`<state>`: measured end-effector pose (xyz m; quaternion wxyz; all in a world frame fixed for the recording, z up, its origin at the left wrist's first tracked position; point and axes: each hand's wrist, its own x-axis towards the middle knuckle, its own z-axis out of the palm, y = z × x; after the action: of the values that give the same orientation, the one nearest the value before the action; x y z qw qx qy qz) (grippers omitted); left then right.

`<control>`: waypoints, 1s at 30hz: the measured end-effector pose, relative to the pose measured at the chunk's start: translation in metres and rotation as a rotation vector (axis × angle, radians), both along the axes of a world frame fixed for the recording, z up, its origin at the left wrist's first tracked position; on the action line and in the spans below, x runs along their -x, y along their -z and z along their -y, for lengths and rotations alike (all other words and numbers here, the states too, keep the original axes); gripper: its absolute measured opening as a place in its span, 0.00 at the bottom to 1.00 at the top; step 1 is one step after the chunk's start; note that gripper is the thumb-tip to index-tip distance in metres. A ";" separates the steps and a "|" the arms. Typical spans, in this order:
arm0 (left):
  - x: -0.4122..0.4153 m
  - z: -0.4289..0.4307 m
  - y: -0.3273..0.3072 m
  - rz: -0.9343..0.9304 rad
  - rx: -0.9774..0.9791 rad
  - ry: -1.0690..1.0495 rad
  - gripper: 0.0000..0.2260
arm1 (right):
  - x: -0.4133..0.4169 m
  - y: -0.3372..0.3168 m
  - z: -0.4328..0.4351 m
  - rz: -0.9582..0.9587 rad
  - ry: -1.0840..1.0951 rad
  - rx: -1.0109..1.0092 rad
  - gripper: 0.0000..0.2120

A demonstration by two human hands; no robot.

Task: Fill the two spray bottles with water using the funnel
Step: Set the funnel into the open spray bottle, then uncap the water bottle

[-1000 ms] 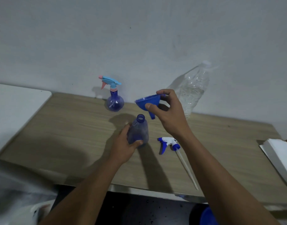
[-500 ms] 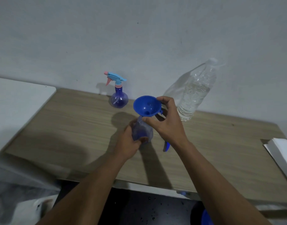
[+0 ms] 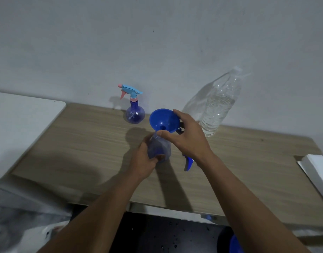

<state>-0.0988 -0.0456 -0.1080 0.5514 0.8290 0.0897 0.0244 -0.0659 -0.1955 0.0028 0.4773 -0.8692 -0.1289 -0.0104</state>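
My left hand [image 3: 144, 161] grips an open blue spray bottle [image 3: 159, 148] standing at the middle of the wooden table [image 3: 84, 143]. A blue funnel [image 3: 164, 120] sits upright in the bottle's neck. My right hand [image 3: 189, 139] holds the funnel, thumb at its lower front and a finger on its far rim. The bottle's blue and white spray head [image 3: 188, 163] lies on the table under my right wrist, mostly hidden. A second round blue spray bottle [image 3: 135, 112] with a light blue and pink head stands near the wall. A clear water bottle [image 3: 219, 105], partly filled, leans at the back right.
A white surface [image 3: 20, 121] adjoins the table on the left. White paper or a book [image 3: 319, 170] lies at the table's right edge. A blue object [image 3: 234, 244] shows on the dark floor below the table's front edge.
My right hand brought the funnel down from above and set it upright in the neck of the bottle that my left hand grips. The camera shifted slightly.
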 end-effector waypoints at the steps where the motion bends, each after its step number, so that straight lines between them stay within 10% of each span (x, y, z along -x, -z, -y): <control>1: 0.001 0.000 -0.002 -0.008 0.005 -0.004 0.35 | 0.000 -0.001 -0.001 0.003 -0.001 0.013 0.40; 20: 0.010 -0.012 -0.009 0.004 -0.009 0.001 0.35 | 0.009 -0.011 -0.005 -0.041 0.039 0.160 0.44; 25: 0.040 -0.008 -0.003 0.125 -0.266 -0.244 0.18 | 0.019 -0.023 0.011 0.002 0.145 0.136 0.36; 30: 0.048 0.032 -0.007 0.239 -0.297 0.073 0.11 | 0.006 -0.044 0.043 0.085 0.284 0.148 0.29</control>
<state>-0.1463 -0.0778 -0.1007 0.4303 0.8952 -0.0110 0.1158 -0.0716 -0.2381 0.0463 0.4000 -0.9102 -0.0252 -0.1048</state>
